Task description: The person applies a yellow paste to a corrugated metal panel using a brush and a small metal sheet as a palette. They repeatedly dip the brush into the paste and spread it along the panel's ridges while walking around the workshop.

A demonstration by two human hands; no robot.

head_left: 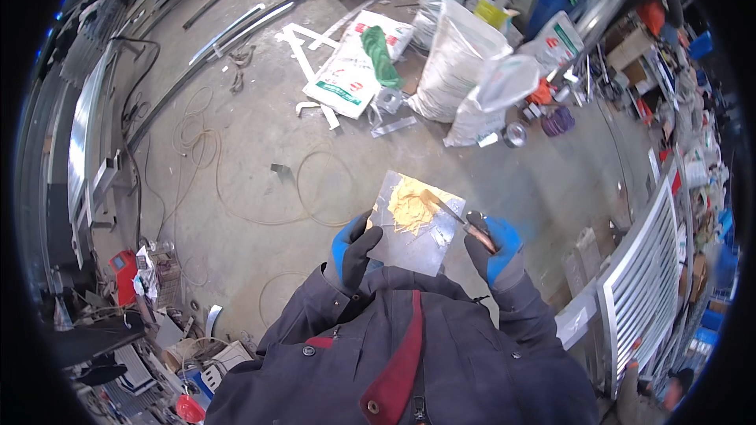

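Grey workshop floor (535, 181), bulging white sacks (457, 63), left grip (353, 250) holding plate (394, 248) with yellow heap (411, 203), right grip (498, 247) around spatula (450, 211)

Paste (411, 208) lies on the plate (400, 252), with the left hand (356, 248) at the plate's left edge and the right hand (498, 248) just right of it, holding a scraper (449, 210) over it. Beyond the plate stand sacks (457, 63); left of it lies a cord loop (298, 177), well right a slatted panel (642, 283)

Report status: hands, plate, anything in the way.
Left hand holds plate by edge. Right hand holds scraper, tip at yellow paste. Loose cord on floor, ahead-left.
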